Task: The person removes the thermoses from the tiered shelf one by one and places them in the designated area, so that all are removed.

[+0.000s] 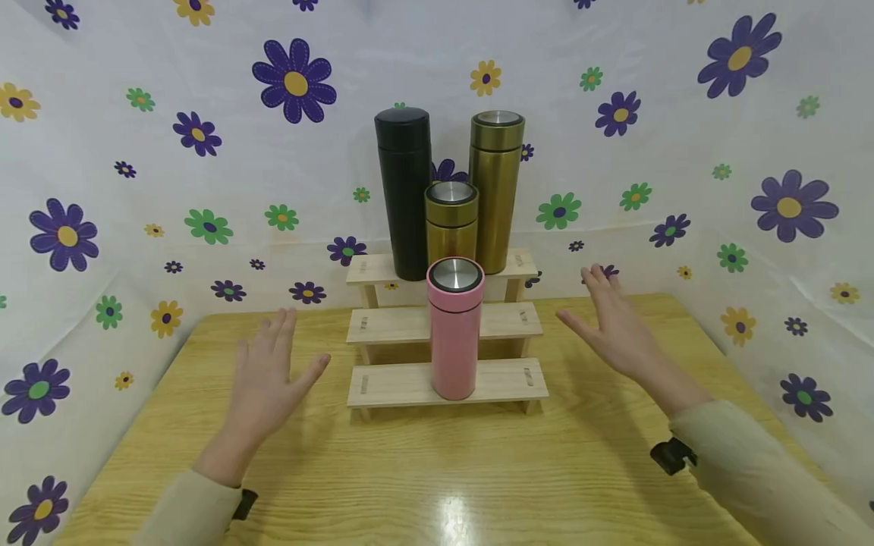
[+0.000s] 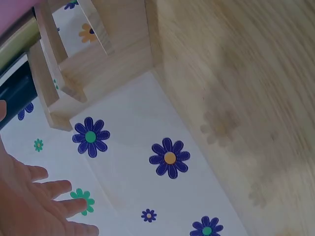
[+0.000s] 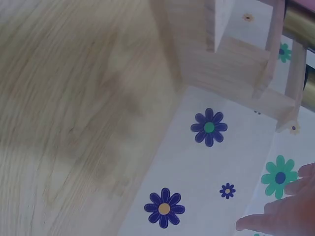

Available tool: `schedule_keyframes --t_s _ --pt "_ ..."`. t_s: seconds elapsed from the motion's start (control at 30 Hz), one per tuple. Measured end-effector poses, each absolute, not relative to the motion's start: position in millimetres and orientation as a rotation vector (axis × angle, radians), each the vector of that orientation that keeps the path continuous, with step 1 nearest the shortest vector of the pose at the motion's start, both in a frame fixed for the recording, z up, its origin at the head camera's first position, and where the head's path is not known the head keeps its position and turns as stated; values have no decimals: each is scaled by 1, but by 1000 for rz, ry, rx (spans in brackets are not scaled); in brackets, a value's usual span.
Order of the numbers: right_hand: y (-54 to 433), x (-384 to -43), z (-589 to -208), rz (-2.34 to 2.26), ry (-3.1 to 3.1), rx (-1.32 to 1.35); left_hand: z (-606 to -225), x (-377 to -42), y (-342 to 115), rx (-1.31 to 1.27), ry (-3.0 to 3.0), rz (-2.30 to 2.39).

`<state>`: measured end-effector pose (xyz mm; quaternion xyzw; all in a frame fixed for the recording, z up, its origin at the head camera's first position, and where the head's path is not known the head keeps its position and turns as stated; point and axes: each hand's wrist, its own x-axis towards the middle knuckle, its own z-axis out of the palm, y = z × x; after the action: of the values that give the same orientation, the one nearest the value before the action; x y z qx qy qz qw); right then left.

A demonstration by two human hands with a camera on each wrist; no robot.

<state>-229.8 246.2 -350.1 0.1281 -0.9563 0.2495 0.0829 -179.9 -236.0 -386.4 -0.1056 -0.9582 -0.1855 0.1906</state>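
Note:
A three-step wooden stand (image 1: 389,383) is in the middle of the head view. On its bottom step stands a pink thermos (image 1: 454,341), and behind that a short gold thermos (image 1: 451,235) whose base is hidden. The top step bears a tall black thermos (image 1: 407,201) on the left and a tall gold thermos (image 1: 497,197) on the right. My left hand (image 1: 266,383) hovers left of the stand, fingers extended and thumb spread. To the right of it my right hand (image 1: 617,326) is held up likewise, touching nothing.
The stand rests on a wood-grain table (image 1: 382,478). A white cloth (image 1: 225,61) printed with flowers hangs behind the table and along both sides. A dark band (image 1: 672,455) sits on the right sleeve.

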Motion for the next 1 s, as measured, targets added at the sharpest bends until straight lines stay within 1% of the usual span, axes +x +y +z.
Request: schedule_keyframes --t_s 0.27,0.43,0.77,1.0 --pt "230 -236 -344 920 -2778 430 -401 -177 -222 -385 -2690 -682" --pt "219 -244 -336 989 -2732 445 -406 -175 -213 -382 -2732 -698" --pt "197 -264 -319 1208 -2590 500 -413 -174 -202 -403 -2827 -615" --pt "183 -280 -309 1272 -2546 501 -417 -175 -197 -423 -2886 -538"
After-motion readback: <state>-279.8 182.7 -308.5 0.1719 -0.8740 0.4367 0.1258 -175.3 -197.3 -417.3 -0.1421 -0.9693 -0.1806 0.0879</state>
